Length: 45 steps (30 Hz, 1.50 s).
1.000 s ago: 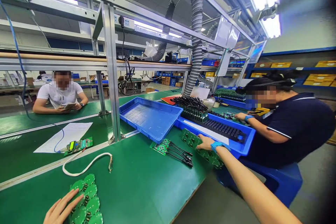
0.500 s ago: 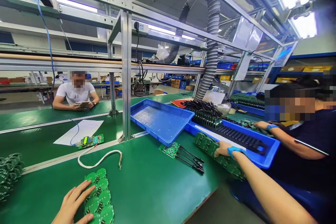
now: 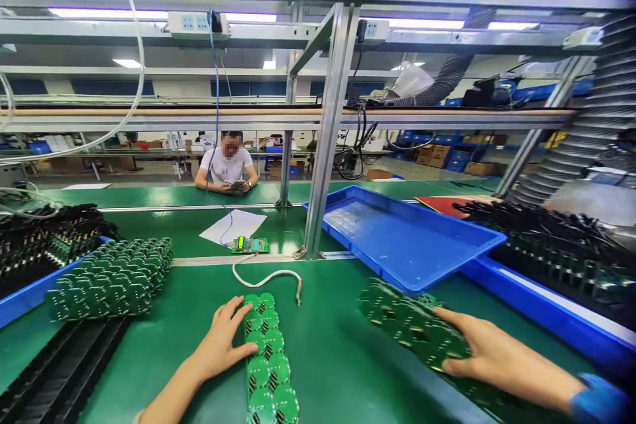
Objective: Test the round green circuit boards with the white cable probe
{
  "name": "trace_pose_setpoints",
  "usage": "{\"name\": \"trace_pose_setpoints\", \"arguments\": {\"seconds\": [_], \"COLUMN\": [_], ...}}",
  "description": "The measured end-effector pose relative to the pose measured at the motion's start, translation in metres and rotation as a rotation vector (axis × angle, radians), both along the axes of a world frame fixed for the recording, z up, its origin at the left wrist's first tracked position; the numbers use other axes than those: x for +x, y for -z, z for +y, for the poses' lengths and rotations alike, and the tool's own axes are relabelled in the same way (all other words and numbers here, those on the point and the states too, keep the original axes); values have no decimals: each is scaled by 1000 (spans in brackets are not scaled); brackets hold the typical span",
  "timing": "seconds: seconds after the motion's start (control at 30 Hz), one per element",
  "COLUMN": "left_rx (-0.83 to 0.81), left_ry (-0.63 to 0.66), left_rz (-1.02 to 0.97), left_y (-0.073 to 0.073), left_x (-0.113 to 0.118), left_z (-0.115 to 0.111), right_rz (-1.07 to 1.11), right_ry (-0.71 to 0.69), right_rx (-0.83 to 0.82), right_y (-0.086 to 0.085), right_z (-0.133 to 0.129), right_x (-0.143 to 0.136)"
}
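My left hand (image 3: 224,338) lies along the left edge of a bright green circuit board panel (image 3: 271,363) made of joined round boards. Its fingers are spread, with fingertips and thumb touching the panel. My right hand (image 3: 479,348), with a blue band at the wrist, grips a darker green circuit board panel (image 3: 412,321) by its edge, thumb on the near side. That panel is tilted above the table at the right and slightly blurred. It hides most of some small boards behind it. Beyond my left hand, a white cable (image 3: 268,275) runs to a small lit display board (image 3: 249,245).
An upright metal post (image 3: 325,139) rises from the green table. A blue tray (image 3: 397,238) stands behind my right hand, against a blue bin (image 3: 541,305). Stacked circuit board panels (image 3: 112,278) sit on a black rack (image 3: 64,364) at left. A person (image 3: 226,162) sits across the table.
The view has swung left, bringing the stacked panels into full sight. My right hand has carried its panel away from the blue bin, over the table toward the left. My left hand stays on its panel.
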<state>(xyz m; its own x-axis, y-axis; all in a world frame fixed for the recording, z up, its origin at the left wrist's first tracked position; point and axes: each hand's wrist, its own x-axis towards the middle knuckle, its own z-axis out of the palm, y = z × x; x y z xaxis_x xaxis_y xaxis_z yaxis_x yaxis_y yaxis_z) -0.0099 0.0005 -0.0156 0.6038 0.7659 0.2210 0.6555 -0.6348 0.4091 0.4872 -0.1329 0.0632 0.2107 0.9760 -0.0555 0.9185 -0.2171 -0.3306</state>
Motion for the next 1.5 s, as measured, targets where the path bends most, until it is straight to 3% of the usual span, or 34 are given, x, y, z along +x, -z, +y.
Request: {"name": "trace_pose_setpoints", "arguments": {"seconds": [0.1,0.17,0.3,0.6,0.77,1.03,1.27,1.5], "left_rx": [-14,-26,-47,-121,-159,-304,-454,-676], "left_ry": [-12,-23,-33,24,-96,-174,-123,149], "left_rz": [16,26,50,215,349,412,312,-55], "left_y": [2,3,1,-28,-41,-45,-45,-48], "left_x": [-7,-10,-9,28,40,34,27,37], "left_z": [-1,-1,3,44,40,38,48,40], "right_rz": [-16,-58,-94,-236,-174,-120,-81,-90], "right_ry": [-108,-125,-176,-168,-167,-184,-194,-197], "right_rx": [-70,-130,-185,-147,-165,-176,-144,-129], "right_y": [-9,-7,5,4,-1,-5,-3,-1], "right_z": [29,44,57,56,61,66,67,68], "right_x": [-82,-120,-150,-144,-129,-121,-115,-115]}}
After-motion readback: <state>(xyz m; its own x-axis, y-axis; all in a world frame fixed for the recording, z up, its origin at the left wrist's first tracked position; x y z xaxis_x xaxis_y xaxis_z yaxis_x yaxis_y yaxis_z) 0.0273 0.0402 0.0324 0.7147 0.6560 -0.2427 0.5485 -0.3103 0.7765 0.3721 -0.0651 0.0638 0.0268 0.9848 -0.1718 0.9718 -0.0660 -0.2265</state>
